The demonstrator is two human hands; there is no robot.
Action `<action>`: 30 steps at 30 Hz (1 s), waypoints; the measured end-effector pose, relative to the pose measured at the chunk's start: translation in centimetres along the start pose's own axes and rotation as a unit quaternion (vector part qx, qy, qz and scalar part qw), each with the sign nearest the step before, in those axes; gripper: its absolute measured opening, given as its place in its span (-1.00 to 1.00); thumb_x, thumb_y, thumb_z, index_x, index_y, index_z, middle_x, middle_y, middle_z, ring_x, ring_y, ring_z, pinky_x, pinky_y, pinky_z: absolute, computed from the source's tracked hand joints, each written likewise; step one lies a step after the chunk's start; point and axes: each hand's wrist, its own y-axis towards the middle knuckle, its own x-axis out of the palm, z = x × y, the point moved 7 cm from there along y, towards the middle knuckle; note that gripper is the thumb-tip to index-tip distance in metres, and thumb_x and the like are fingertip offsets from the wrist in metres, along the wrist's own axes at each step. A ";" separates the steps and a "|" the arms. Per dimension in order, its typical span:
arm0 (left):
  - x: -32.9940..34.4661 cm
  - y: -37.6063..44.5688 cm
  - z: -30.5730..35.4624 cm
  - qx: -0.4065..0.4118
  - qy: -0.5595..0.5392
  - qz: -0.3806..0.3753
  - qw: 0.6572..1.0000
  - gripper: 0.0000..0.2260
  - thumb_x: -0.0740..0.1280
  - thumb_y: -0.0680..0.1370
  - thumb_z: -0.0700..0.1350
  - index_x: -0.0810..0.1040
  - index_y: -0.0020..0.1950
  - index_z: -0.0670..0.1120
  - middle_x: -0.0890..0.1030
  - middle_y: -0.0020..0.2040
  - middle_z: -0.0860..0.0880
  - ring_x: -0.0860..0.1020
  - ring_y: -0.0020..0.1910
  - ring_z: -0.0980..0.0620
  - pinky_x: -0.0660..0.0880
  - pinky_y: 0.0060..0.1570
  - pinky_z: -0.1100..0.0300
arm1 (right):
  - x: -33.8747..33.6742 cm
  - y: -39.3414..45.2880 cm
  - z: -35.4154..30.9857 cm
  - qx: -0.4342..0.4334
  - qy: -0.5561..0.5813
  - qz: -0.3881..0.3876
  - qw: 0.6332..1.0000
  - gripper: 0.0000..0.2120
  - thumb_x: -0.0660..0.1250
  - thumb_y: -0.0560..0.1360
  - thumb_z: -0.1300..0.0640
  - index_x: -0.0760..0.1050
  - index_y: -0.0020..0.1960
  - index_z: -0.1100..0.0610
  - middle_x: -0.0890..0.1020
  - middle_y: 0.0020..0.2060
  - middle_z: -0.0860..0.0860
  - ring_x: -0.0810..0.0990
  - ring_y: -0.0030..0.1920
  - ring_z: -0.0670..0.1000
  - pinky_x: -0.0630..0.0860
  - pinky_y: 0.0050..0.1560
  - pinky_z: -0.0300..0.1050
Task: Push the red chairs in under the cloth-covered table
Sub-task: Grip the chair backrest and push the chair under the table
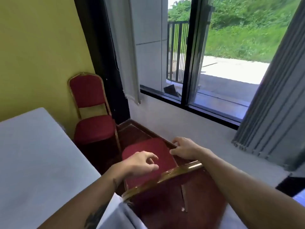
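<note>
A red chair (pixel 148 149) with a gold frame stands right below me, its gold back rail (pixel 165 176) crossing my forearms. My left hand (pixel 142 162) hovers over the red seat, fingers loosely curled and apart, holding nothing. My right hand (pixel 184 148) is at the seat's right edge, thumb on the cushion and fingers curled over the rim. A second red chair (pixel 94 128) stands farther off against the yellow wall, facing me. The white cloth-covered table (pixel 33 162) fills the left side; both chairs stand outside its edge.
A low white wall (pixel 189 123) under a black-framed window (pixel 206 103) runs along the right. Grey curtains (pixel 272 96) hang at the right and a paler one (pixel 125 55) beside the black corner post. Dark red floor (pixel 132 131) shows between the chairs.
</note>
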 end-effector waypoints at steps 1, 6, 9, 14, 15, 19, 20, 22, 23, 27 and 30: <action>0.7 0.4 0.2 -0.001 0.009 -0.022 1.000 -0.56 0.36 0.51 0.14 0.54 0.38 0.10 0.66 0.14 0.12 0.61 0.11 0.12 0.54 0.21 0.13 | 0.2 -0.4 0.8 0.014 0.002 0.000 1.000 -0.45 0.42 0.51 -0.02 0.45 0.46 0.09 0.55 0.35 0.07 0.53 0.25 0.06 0.40 0.12 -0.15; 3.9 0.9 0.5 -0.015 0.057 -0.098 0.993 -0.55 0.38 0.49 0.11 0.52 0.39 0.10 0.63 0.16 0.09 0.60 0.14 0.07 0.52 0.24 0.12 | 1.8 -2.6 3.7 0.078 -0.012 0.009 0.997 -0.64 0.34 0.48 -0.09 0.58 0.24 -0.01 0.63 0.16 0.02 0.57 0.23 0.09 0.49 0.22 -0.05; 5.0 1.2 -0.4 -0.009 0.062 -0.094 0.994 -0.55 0.41 0.45 0.07 0.54 0.35 0.13 0.63 0.09 0.09 0.61 0.08 0.07 0.54 0.20 0.11 | 2.7 -3.9 4.5 0.122 -0.011 0.058 0.991 -0.66 0.17 0.53 -0.13 0.60 0.19 -0.09 0.61 0.23 0.04 0.46 0.37 0.13 0.34 0.39 0.10; 5.8 1.3 -1.8 0.003 0.098 -0.061 0.993 -0.56 0.39 0.42 0.05 0.52 0.31 0.17 0.62 0.12 0.09 0.59 0.11 0.01 0.53 0.17 0.09 | 4.6 -5.0 5.3 0.183 0.090 0.118 0.972 -0.59 0.04 0.64 -0.08 0.54 0.34 -0.04 0.17 0.62 0.09 -0.16 0.66 0.08 0.01 0.55 0.32; 5.9 1.2 -2.4 0.002 0.112 -0.060 0.992 -0.57 0.38 0.43 0.03 0.52 0.30 0.17 0.61 0.13 0.08 0.59 0.13 -0.01 0.53 0.17 0.09 | 4.9 -5.0 5.2 0.194 0.114 0.131 0.965 -0.59 0.05 0.64 -0.07 0.51 0.37 -0.04 0.09 0.65 0.09 -0.19 0.65 0.08 0.00 0.56 0.32; 6.3 0.7 -5.7 -0.030 0.129 -0.064 0.989 -0.66 0.33 0.40 -0.03 0.58 0.17 0.15 0.65 0.01 0.04 0.62 0.02 -0.07 0.58 0.10 0.04 | 5.8 -5.9 4.8 0.249 0.186 0.176 0.934 -0.50 0.15 0.63 -0.09 0.34 0.55 -0.04 -0.10 0.67 0.13 -0.17 0.65 0.20 -0.03 0.57 0.26; 6.2 0.6 -6.2 -0.034 0.142 -0.065 0.987 -0.68 0.31 0.39 -0.03 0.60 0.12 0.12 0.66 -0.02 0.02 0.63 0.00 -0.09 0.60 0.08 0.03 | 5.8 -6.4 4.6 0.262 0.210 0.184 0.924 -0.43 0.18 0.62 -0.11 0.25 0.61 -0.04 -0.12 0.67 0.14 -0.12 0.64 0.23 0.00 0.57 0.21; 6.2 0.7 -6.6 -0.036 0.170 -0.066 0.983 -0.71 0.28 0.35 -0.04 0.62 0.04 0.06 0.66 -0.06 -0.01 0.64 -0.03 -0.13 0.62 0.04 0.01 | 6.5 -6.5 4.9 0.278 0.280 0.200 0.897 -0.26 0.25 0.58 -0.13 0.05 0.68 -0.06 -0.06 0.66 0.18 0.08 0.61 0.28 0.18 0.51 0.14; 6.1 0.8 -6.7 -0.038 0.180 -0.070 0.980 -0.72 0.27 0.34 -0.05 0.62 0.01 0.04 0.64 -0.08 -0.02 0.64 -0.05 -0.13 0.62 0.02 0.01 | 7.2 -6.4 5.1 0.290 0.333 0.201 0.874 -0.15 0.31 0.54 -0.13 -0.06 0.68 -0.08 0.06 0.63 0.21 0.24 0.55 0.30 0.32 0.42 0.11; 6.2 1.1 -6.2 -0.045 0.217 -0.091 0.971 -0.66 0.26 0.31 -0.06 0.62 0.05 0.01 0.60 -0.01 -0.04 0.63 0.02 -0.13 0.61 0.02 0.04 | 10.9 -5.4 5.5 0.325 0.612 0.162 0.703 -0.04 0.52 0.32 -0.08 0.16 0.58 0.15 0.60 0.19 0.28 0.70 0.03 0.35 0.65 -0.22 0.39; 5.9 1.3 -5.9 -0.041 0.241 -0.102 0.964 -0.68 0.28 0.38 -0.09 0.64 0.10 -0.02 0.62 0.05 -0.06 0.63 0.03 -0.11 0.56 -0.11 0.11 | 12.0 -4.6 3.9 0.291 0.676 0.114 0.667 -0.30 0.55 0.28 0.04 0.44 0.31 0.32 0.66 0.01 0.29 0.71 -0.04 0.35 0.60 -0.18 0.52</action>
